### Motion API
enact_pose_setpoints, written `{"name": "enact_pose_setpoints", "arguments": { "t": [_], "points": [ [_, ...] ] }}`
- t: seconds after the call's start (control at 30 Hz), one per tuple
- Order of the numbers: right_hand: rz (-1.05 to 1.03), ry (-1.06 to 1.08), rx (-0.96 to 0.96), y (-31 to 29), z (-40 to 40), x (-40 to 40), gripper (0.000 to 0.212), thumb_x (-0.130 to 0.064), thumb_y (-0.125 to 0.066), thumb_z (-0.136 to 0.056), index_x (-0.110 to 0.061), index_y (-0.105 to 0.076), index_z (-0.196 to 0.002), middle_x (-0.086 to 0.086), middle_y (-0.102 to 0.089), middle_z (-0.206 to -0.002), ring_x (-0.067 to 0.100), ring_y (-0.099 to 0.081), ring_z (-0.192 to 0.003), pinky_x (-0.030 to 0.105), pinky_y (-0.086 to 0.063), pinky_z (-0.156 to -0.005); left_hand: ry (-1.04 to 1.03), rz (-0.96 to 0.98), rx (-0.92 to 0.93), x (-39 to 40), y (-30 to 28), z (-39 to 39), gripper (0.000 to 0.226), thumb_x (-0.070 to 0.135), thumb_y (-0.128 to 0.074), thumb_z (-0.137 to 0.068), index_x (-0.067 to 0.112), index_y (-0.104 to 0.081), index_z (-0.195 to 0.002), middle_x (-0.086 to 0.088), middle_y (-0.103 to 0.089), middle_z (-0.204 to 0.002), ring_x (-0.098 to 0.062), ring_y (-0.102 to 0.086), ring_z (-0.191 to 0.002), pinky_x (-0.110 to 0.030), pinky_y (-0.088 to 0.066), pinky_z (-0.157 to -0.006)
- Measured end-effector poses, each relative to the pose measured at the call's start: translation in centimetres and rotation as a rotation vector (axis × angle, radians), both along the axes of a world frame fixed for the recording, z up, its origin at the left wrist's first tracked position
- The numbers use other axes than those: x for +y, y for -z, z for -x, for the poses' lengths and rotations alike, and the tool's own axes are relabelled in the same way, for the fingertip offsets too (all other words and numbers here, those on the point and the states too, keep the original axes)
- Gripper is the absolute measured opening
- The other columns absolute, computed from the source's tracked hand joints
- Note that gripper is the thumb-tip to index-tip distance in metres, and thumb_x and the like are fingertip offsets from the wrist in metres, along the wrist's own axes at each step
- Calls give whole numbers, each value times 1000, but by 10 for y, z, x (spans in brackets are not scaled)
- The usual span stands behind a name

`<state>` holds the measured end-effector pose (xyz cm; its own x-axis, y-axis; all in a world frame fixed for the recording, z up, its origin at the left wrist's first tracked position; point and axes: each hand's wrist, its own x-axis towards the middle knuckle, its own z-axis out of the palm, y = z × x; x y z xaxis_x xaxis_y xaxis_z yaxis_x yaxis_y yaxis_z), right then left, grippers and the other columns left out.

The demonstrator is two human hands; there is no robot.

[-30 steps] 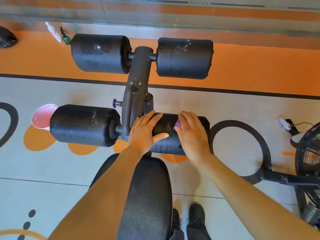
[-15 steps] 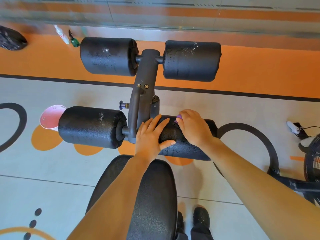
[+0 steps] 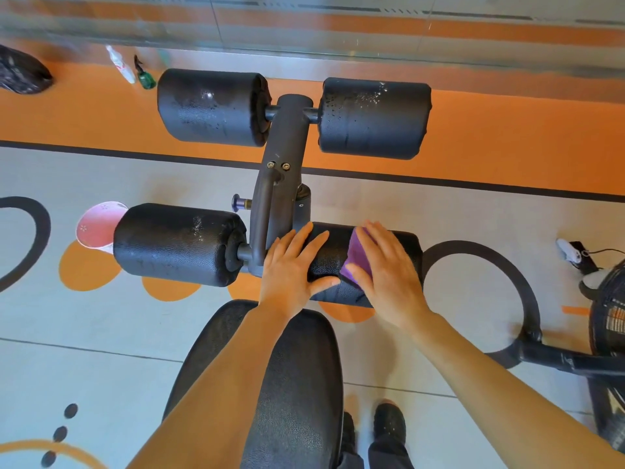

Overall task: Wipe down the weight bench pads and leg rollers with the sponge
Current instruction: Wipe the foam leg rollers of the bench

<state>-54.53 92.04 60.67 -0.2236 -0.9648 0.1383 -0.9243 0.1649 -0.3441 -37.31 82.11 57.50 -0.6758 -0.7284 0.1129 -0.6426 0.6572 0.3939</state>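
Observation:
The black bench pad [image 3: 294, 384] runs up from the bottom of the head view to a grey post [image 3: 280, 184] with two pairs of black leg rollers. My right hand [image 3: 385, 275] presses a purple sponge [image 3: 355, 262] flat onto the near right roller [image 3: 333, 258], fingers straight. My left hand [image 3: 291, 269] rests on the same roller's left end, thumb spread along its front. The near left roller [image 3: 179, 245] and the two far rollers [image 3: 213, 106], [image 3: 375, 116] show wet speckles.
A pink cup [image 3: 98, 228] lies on the floor left of the near left roller. Two spray bottles [image 3: 135, 71] and a black bag [image 3: 20, 72] sit by the far wall. A fan [image 3: 605, 313] with its black stand [image 3: 568, 362] is at the right. My shoes [image 3: 389, 421] stand right of the pad.
My right hand slid back toward me over the near right roller, and more of the purple sponge shows under it. My left hand stayed on the roller.

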Motion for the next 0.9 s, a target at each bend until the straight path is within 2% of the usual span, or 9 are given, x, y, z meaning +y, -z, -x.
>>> {"name": "enact_pose_setpoints", "arguments": {
  "t": [0.1,0.23,0.3,0.4,0.57,0.67,0.77,0.83,0.9],
  "points": [
    [28,129,-21,-2,19,3,62,-45,-24,-99,-4,-46,-140,14,-44,-147,31,-36,-138,45,-29,-113,-5,11,-17,2,-8,-1,78,76,-37,-80,30,-41,-143,-1,-32,-154,-36,-29,-140,-57,-30,-107],
    [-48,193,-78,6,33,11,69,-50,-19,-96,-3,-50,-136,15,-47,-144,32,-36,-138,44,-25,-115,71,55,138,16,-18,7,68,67,-36,-91,24,-43,-143,-2,-31,-155,-28,-23,-144,-53,-30,-111],
    [-43,196,-126,8,32,12,71,-52,-18,-96,-4,-49,-137,14,-49,-143,31,-35,-139,42,-27,-115,154,100,170,24,-21,22,68,64,-39,-91,20,-43,-143,-3,-34,-153,-25,-25,-144,-48,-29,-112],
    [-8,195,-201,8,31,13,69,-51,-17,-96,-5,-48,-138,12,-48,-143,28,-33,-140,35,-23,-115,258,168,104,32,-19,47,72,65,-45,-88,18,-44,-142,-4,-38,-151,-27,-29,-142,-45,-22,-116],
    [12,171,-280,12,38,14,67,-46,-13,-96,-6,-48,-137,11,-48,-143,24,-33,-139,20,-15,-111,303,254,82,18,-14,59,59,59,-51,-85,18,-59,-127,-7,-54,-138,-28,-49,-128,-45,-30,-111],
    [3,173,-267,17,41,12,67,-45,-13,-96,-4,-48,-137,12,-48,-142,25,-34,-139,24,-18,-111,327,281,143,12,-16,54,44,47,-55,-87,16,-66,-117,-7,-61,-130,-26,-56,-119,-39,-31,-109],
    [22,166,-221,19,43,11,63,-41,-18,-98,-2,-51,-134,14,-52,-138,30,-39,-135,34,-27,-111,307,313,194,2,-19,40,35,37,-56,-88,13,-70,-109,-7,-64,-124,-26,-61,-111,-36,-34,-106],
    [27,166,-177,19,43,10,59,-39,-22,-99,0,-53,-130,16,-55,-133,33,-44,-131,41,-33,-110,261,327,213,-6,-23,29,35,35,-55,-87,11,-71,-106,-8,-65,-123,-24,-61,-110,-39,-41,-102],
    [13,160,-90,17,43,8,58,-38,-23,-99,0,-56,-127,17,-59,-128,36,-49,-126,48,-35,-108,251,296,184,-11,-27,22,44,43,-54,-85,9,-70,-109,-10,-63,-126,-21,-54,-113,-39,-46,-96]
  ]
}}
